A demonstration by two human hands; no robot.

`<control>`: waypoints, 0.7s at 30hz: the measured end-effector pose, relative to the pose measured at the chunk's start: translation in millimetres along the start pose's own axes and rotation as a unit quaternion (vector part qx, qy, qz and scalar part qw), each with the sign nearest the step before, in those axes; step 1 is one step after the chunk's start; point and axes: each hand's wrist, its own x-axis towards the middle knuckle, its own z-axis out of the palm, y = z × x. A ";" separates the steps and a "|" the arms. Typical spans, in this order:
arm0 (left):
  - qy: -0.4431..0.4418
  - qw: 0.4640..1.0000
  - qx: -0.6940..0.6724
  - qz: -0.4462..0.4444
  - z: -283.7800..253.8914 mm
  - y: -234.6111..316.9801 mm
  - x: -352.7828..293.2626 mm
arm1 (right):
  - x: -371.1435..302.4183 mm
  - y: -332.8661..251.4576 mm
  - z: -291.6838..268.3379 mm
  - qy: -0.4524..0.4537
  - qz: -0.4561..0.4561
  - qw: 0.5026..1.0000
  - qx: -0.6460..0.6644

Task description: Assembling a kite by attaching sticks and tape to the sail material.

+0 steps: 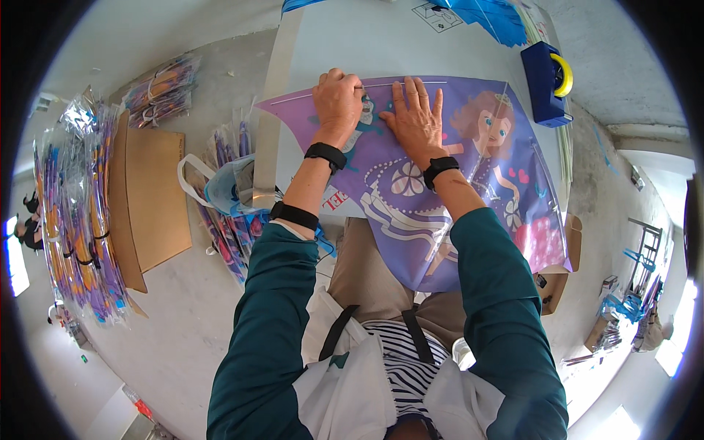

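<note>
Item: purple printed sheet [400, 192], cartoon figure, spread on a pale table [352, 48]; its left tip reaches the table's left edge, its lower part hangs over the near edge above the person's lap. Pale tabletop shows between its far edge and blue material [484, 18]. Blue tape dispenser [543, 84], yellow roll, just beside on the right.

Left hand [338, 103]: fingers curled into a near fist at the white rod [396, 84] along the far edge; I cannot tell whether it pinches the rod. Right hand [418, 121]: open, fingers spread, laid on the sheet, gripping nothing.

Markings: red lettering [336, 200] on the table, partly covered; black line drawing [438, 16] at the far side.
</note>
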 end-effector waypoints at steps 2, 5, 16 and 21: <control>0.003 1.000 -0.001 0.001 0.4 -0.6 -0.2 | 0.2 0.2 1.6 0.019 -0.006 1.000 -0.002; 0.001 1.000 0.001 -0.001 -0.3 -1.4 -1.5 | 0.1 -1.2 1.3 0.005 -0.003 1.000 0.000; 0.000 1.000 -0.004 0.010 -2.0 -2.5 -1.4 | 0.8 -1.6 0.5 0.004 -0.005 1.000 0.009; -0.001 1.000 -0.003 0.016 -4.4 0.5 -0.6 | 0.4 -0.8 -1.9 0.002 -0.004 1.000 -0.002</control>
